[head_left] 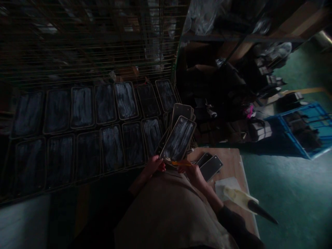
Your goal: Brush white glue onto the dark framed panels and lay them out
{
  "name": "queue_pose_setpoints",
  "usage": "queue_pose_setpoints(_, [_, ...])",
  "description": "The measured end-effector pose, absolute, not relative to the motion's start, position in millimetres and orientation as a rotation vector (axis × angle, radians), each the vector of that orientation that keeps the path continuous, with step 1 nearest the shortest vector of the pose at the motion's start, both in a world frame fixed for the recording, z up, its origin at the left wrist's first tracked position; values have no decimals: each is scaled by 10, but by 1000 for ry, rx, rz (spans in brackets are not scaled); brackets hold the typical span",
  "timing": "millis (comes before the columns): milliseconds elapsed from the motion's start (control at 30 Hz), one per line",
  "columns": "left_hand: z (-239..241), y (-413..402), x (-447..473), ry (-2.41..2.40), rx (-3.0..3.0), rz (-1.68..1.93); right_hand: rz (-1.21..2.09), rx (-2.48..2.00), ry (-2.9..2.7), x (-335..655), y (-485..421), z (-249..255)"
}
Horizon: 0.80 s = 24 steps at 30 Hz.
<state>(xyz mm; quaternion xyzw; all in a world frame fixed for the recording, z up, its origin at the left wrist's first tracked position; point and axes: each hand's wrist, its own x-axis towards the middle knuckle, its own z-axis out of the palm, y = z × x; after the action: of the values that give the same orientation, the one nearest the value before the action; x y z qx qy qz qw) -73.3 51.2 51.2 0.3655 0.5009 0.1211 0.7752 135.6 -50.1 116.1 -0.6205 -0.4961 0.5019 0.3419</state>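
A dark, flat rectangular panel (pixel 178 138) with a pale edge and whitish streaks lies tilted on top of a stack of similar panels (pixel 182 111). My left hand (pixel 156 164) is closed at the panel's near left corner, the fingers gripping its edge. Closed round the orange handle of a brush (pixel 178 162), my right hand (pixel 188 168) is at the near right edge. The pale brush tip touches the panel's near end. Right of this hand, a couple of unstreaked dark panels (pixel 211 167) lie on a wooden board (pixel 230 157).
Two rows of streaked panels (pixel 111 147) lie to the left, below a wire mesh (pixel 166 45). A cream bottle with a dark pointed nozzle (pixel 241 197) lies over the board's right edge. Dark bundles (pixel 259 128) and a blue crate (pixel 307 152) stand further right.
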Motion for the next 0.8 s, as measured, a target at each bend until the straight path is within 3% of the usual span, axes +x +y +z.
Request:
queue_pose_setpoints(233, [513,500,-684,1147,887,245,978,-1818,-1218,1704,-533,1210])
queue_pose_setpoints(467, [463,474,-669,1116,904,249,1181,-1657,-1363,1692,-589,1184])
queue_pose_setpoints(667, [491,475,-619,1179,956,241,704,-1843,-1260,2003,-184,1074])
queue_pose_setpoints(800, [507,452,-602,1172,923,269,678,-1774,-1322,1880,-22,1091])
